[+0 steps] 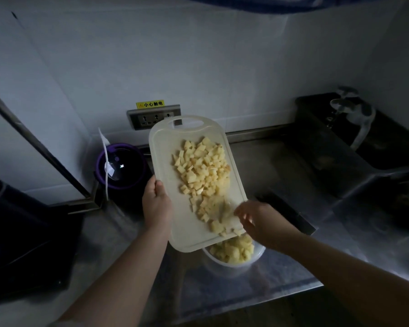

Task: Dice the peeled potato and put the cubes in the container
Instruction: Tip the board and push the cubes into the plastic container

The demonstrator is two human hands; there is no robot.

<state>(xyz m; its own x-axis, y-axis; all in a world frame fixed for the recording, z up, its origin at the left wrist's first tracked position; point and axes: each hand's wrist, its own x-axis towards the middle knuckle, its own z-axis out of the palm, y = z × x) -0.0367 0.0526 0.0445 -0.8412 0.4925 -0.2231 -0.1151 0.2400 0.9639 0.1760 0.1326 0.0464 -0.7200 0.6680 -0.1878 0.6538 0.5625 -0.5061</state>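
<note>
Head view: left hand (pixel 156 201) grips one cutting board (pixel 165 149), long axis tilted, handle end up and away; right hand (pixel 257 218), fingers straight, touches heaped cubes (pixel 203 171), one container (pixel 222 263) just beneath it.

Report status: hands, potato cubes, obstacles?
Left hand grips cutting board, tilted over container. Right hand blurred at board's low end. Potato cubes partly on board, partly in container. No obstacle seen.

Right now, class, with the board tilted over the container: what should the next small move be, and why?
Probably sweep the right hand down the white plastic cutting board, pushing pale yellow potato cubes off its lower edge into the round white container beneath. Many cubes lie on the board, which the left hand grips tilted.
</note>
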